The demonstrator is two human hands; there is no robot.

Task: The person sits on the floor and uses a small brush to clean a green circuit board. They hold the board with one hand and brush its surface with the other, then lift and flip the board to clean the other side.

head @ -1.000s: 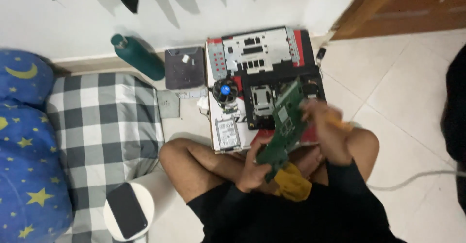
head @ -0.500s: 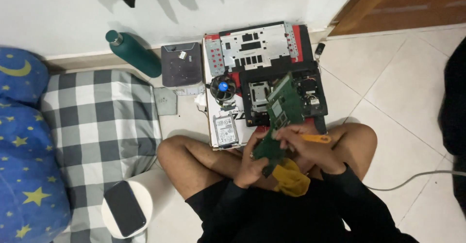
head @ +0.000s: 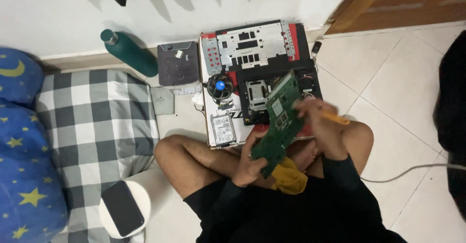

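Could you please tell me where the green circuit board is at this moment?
In the head view, the green circuit board is held tilted above the person's lap, left hand gripping its lower end, right hand at its right edge, just before the opened laptop.

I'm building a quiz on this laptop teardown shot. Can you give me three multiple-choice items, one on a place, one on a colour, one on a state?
1. Where does the cooling fan lie?
A. left of the open laptop base
B. on the checked cushion
C. beside the door

2. What colour is the bottle by the wall?
A. red
B. dark green
C. white

3. How is the circuit board kept?
A. flat on the tiles
B. inside the laptop
C. lifted in the left hand

Answers: 1 A, it sits just left of the base. 2 B, its body is dark green. 3 C, the left hand's grip holds its lower end while the right hand brings an orange-handled tool to it.
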